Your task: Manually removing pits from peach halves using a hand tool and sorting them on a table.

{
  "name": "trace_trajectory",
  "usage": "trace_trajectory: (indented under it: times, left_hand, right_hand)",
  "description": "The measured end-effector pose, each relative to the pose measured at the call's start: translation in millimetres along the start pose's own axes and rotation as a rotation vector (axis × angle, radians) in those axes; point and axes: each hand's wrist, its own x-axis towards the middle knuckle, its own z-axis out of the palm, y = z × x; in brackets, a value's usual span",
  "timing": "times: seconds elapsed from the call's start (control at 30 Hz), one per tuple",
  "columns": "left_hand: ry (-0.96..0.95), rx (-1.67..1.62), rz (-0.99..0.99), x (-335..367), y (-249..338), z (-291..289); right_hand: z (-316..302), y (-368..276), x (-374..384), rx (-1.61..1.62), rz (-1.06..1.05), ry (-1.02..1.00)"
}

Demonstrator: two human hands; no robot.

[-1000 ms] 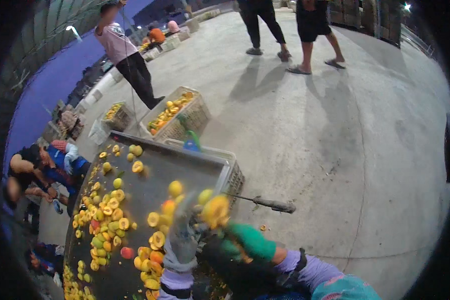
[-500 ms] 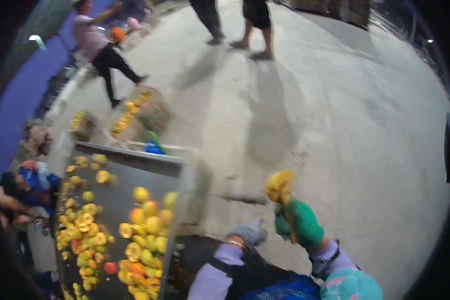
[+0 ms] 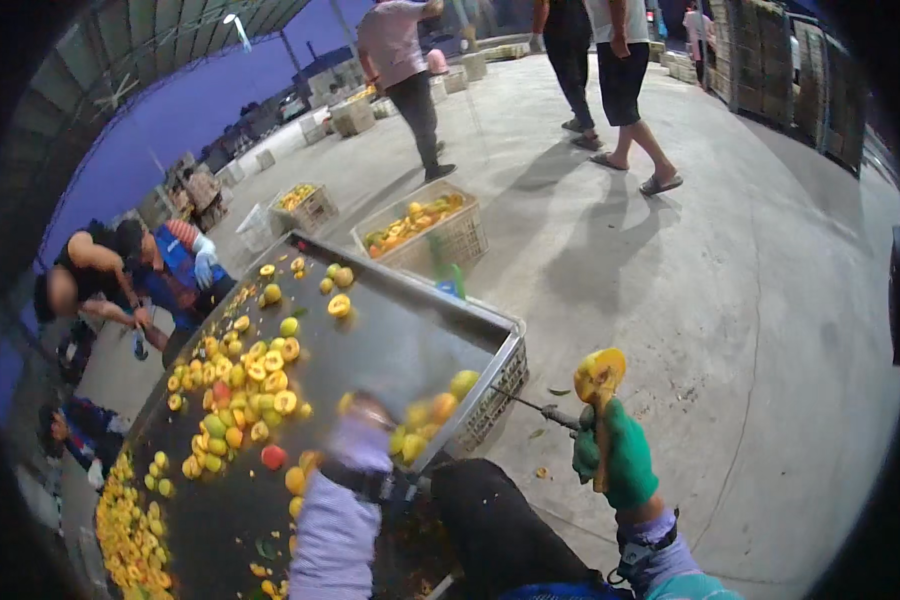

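My right hand [image 3: 620, 455], in a green glove, is closed around a pale stick-like handle. At its upper end sits a halved yellow peach [image 3: 600, 372], cut face showing; how the two join is unclear. My left hand [image 3: 365, 408] is smeared by motion over the right side of the metal table [image 3: 400, 310], among whole yellow-green peaches [image 3: 430, 412]. Its fingers cannot be made out. Across the table's middle lie many cut peach halves [image 3: 255, 385], with a red peach [image 3: 273, 457] nearby. Smaller yellow pieces [image 3: 130, 540] are heaped at the near left.
A crate of peaches [image 3: 435, 243] stands beyond the table, with a smaller crate [image 3: 310, 212] to its left. Co-workers [image 3: 160, 270] bend along the left side. Several people stand farther back. A dark thin rod [image 3: 530, 403] shows between table and green glove.
My left hand has swung left from beside my right hand to over the table. My right hand still holds the handle with the peach half. The view has turned left and up.
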Motion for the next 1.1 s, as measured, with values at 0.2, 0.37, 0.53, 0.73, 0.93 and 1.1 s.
trace_trajectory:
  times: [0.2, 0.37, 0.53, 0.73, 0.93, 1.1]
  left_hand:
    - [0.416, -1.538, -0.262, -79, -11, -30]
    - [0.474, -1.377, -0.325, -204, -42, 31]
    - [0.411, -0.945, -0.407, -257, -39, -3]
    - [0.571, -0.862, -0.626, -295, -32, -24]
    - [0.606, -0.925, -0.961, -342, -57, -8]
    - [0.519, -0.699, -0.687, -369, -81, 20]
  right_hand:
    - [42, 17, 0, -0.514, 0.01, -0.159]
    - [114, 83, -14, -0.47, 0.192, -0.582]
    - [163, 161, -29, -0.121, 0.796, -0.883]
    - [189, 210, -64, -0.548, -0.044, -1.049]
    - [235, 181, -101, -0.319, 0.942, -0.927]
    - [223, 209, -102, 0.124, 1.263, -1.01]
